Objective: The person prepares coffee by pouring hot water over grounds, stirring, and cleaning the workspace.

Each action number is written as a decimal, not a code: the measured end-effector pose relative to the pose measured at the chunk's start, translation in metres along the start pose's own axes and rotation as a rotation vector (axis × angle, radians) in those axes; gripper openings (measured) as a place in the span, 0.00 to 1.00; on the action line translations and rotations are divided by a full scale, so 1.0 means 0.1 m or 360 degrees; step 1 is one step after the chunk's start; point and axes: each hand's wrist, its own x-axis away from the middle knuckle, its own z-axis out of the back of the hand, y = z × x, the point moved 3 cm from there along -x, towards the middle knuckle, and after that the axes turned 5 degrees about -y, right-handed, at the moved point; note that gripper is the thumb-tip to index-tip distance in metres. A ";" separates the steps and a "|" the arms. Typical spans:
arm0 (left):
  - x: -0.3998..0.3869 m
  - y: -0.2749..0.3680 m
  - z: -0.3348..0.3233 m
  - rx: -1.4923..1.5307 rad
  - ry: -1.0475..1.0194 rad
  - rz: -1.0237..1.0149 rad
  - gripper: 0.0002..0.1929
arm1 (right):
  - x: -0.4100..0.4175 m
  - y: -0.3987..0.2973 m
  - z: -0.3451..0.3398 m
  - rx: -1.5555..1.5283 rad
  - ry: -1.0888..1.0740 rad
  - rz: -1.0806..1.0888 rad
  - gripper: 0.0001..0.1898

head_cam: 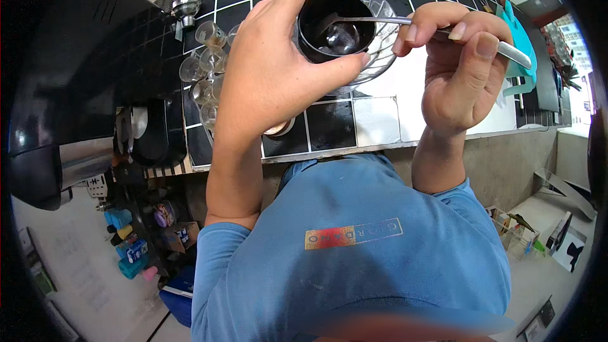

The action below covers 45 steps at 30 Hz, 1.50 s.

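My left hand (280, 61) is wrapped around a black cup (304, 40), thumb along its near side and fingers over the far side. The cup is tipped so that its dark inside faces me, and something shiny shows at the bottom. My right hand (460, 61) grips the handle of a metal spoon (375, 20) between thumb and fingers. The spoon's bowl end reaches into the cup. Beneath and behind the cup stands a clear ribbed glass bowl (387, 4), partly hidden by the cup and my left hand.
Several small glasses (192, 69) stand left of my left forearm, with a metal funnel (186, 8) behind them. A turquoise plastic item (522, 52) is right of my right hand. The black-tiled counter (330, 126) has its front edge close to my body.
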 end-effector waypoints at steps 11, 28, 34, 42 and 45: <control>0.00 0.01 0.03 -0.0004 -0.0143 0.0074 0.38 | 0.00 -0.23 -0.09 0.0147 0.0042 0.0024 0.12; 0.03 0.01 0.00 0.0011 0.0022 -0.0087 0.33 | 0.13 -0.39 -0.40 0.0529 0.0276 -0.0045 0.14; 0.03 0.03 -0.03 -0.0058 0.0051 -0.0103 0.33 | 0.18 -0.44 -0.42 0.0540 0.0344 -0.0066 0.13; 0.04 0.05 -0.03 -0.0068 0.0094 -0.0084 0.32 | 0.21 -0.40 -0.40 0.0503 0.0419 0.0004 0.14; 0.05 0.04 -0.05 -0.0089 0.0102 -0.0068 0.32 | 0.19 -0.33 -0.37 0.0439 0.0363 0.0009 0.14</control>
